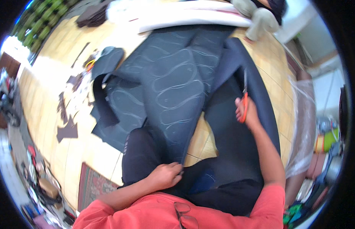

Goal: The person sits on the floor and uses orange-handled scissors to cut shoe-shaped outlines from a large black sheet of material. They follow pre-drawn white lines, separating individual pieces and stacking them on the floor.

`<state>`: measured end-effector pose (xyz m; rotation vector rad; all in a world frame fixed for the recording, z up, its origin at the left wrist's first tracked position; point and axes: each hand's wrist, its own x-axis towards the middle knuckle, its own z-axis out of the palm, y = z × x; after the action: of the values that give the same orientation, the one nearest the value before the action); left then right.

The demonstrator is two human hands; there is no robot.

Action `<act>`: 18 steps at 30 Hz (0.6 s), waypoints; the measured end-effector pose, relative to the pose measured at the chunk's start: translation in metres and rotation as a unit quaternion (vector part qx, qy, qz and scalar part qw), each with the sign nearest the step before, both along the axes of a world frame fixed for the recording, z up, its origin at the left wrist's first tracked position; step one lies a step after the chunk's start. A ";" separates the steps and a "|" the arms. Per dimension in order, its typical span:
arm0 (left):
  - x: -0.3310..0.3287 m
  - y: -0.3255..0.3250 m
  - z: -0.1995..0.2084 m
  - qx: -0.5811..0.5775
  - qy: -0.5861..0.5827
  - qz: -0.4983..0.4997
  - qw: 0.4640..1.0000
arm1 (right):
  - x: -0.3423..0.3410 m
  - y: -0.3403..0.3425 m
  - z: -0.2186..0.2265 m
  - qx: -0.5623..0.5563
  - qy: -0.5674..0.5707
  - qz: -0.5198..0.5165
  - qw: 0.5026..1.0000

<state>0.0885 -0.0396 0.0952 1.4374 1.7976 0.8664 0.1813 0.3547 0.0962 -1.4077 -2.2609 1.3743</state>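
Note:
A large dark sheet (173, 87) of cloth-like material spreads over the floor in front of me and across my lap. Pale, wavy sole-like outlines are drawn on it. Low in the middle, my left hand (166, 176) is closed on the sheet's near edge. My right hand (247, 111), further out to the right, grips scissors (244, 104) by their orange handles. The blades point away from me, over a folded dark part of the sheet (257, 87); whether they touch it I cannot tell.
Dark offcuts (67, 130) and small scraps lie on the tiled floor at left, near a patterned rug (95, 183). White rolls (192, 21) lie across the far side, where another person's legs (261, 23) show. A plastic-wrapped roll (301, 122) and clutter line the right.

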 end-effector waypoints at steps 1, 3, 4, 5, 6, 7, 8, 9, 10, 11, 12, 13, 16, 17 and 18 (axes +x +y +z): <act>0.004 0.009 -0.007 0.039 0.011 -0.002 0.999 | -0.014 -0.033 -0.001 -0.073 -0.010 0.024 0.997; 0.007 0.024 -0.007 0.020 0.016 -0.020 0.999 | -0.035 -0.088 -0.006 -0.183 -0.025 0.088 0.979; 0.006 0.028 -0.011 0.038 0.000 -0.029 0.999 | -0.044 -0.105 -0.008 -0.191 -0.055 0.113 0.973; 0.000 0.023 -0.007 0.027 0.001 -0.029 0.999 | -0.052 -0.123 -0.010 -0.199 -0.088 0.134 0.967; -0.006 0.018 -0.002 0.017 -0.005 -0.033 0.999 | -0.057 -0.138 -0.007 -0.238 -0.072 0.116 0.962; -0.017 0.015 -0.001 0.014 -0.007 -0.035 0.999 | -0.059 -0.142 -0.018 -0.191 -0.061 0.126 0.972; -0.035 -0.002 -0.003 0.044 0.006 0.051 0.998 | -0.056 -0.142 -0.039 -0.144 -0.047 0.134 0.979; -0.056 -0.024 -0.008 0.079 0.013 0.127 0.989 | -0.050 -0.138 -0.052 -0.091 -0.037 0.130 0.987; -0.080 -0.046 -0.018 0.073 0.036 0.238 0.968 | -0.051 -0.136 -0.055 -0.105 -0.005 0.096 0.990; -0.104 -0.079 -0.052 0.077 0.049 0.350 0.932 | -0.060 -0.140 -0.046 -0.131 0.017 0.091 0.987; -0.132 -0.122 -0.089 0.134 -0.032 0.462 0.876 | -0.073 -0.146 -0.027 -0.155 0.035 0.084 0.984; -0.161 -0.162 -0.099 0.042 -0.027 0.547 0.836 | -0.083 -0.148 -0.012 -0.182 0.049 0.076 0.979; -0.227 -0.316 -0.177 -0.074 0.264 0.600 0.752 | -0.119 -0.158 0.017 -0.195 0.075 0.070 0.975; -0.246 -0.368 -0.201 -0.104 0.257 0.600 0.750 | -0.135 -0.160 0.030 -0.191 0.092 0.060 0.975; -0.262 -0.386 -0.206 -0.143 0.276 0.597 0.739 | -0.151 -0.157 0.037 -0.169 0.103 0.068 0.978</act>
<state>-0.1739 -0.4260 -0.1108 0.1281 3.2000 0.6374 0.0308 0.1980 0.1332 -1.1421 -2.0959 1.9246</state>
